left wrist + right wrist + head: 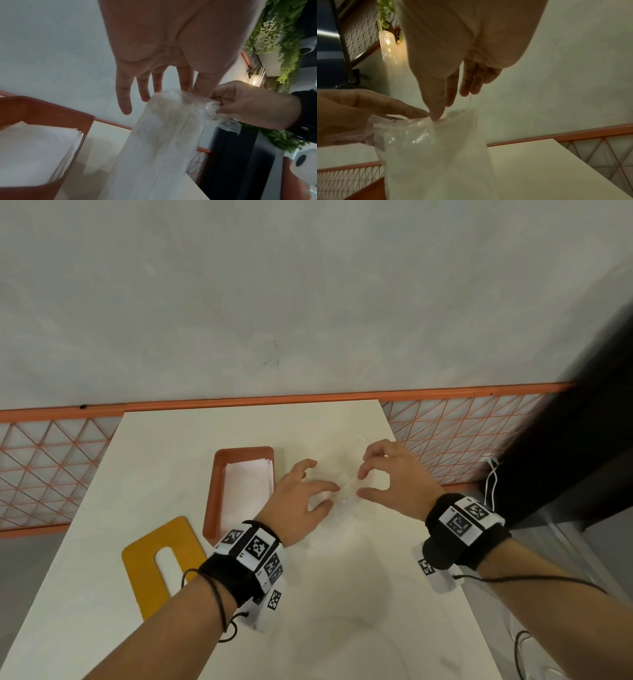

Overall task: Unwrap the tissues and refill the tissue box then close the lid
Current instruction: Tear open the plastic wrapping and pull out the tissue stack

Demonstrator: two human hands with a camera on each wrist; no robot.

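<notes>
A clear plastic wrapper (347, 496) is stretched between both hands above the white table (342, 611). My left hand (334, 493) pinches its left side with thumb and forefinger. My right hand (360, 483) pinches the other side, its remaining fingers arched. In the left wrist view the wrapper (164, 135) hangs down from the left hand (190, 90) and the right hand (216, 106); it looks slack and see-through. The orange tissue box (214, 491) stands open left of the hands with a white tissue stack (246, 491) inside. The yellow slotted lid (144, 570) lies flat at the front left.
An orange mesh rail (51, 467) runs behind the table on both sides. A dark cabinet (582, 457) stands close on the right, with white cables (491, 477) beside it. The table's right edge lies just beyond my right wrist.
</notes>
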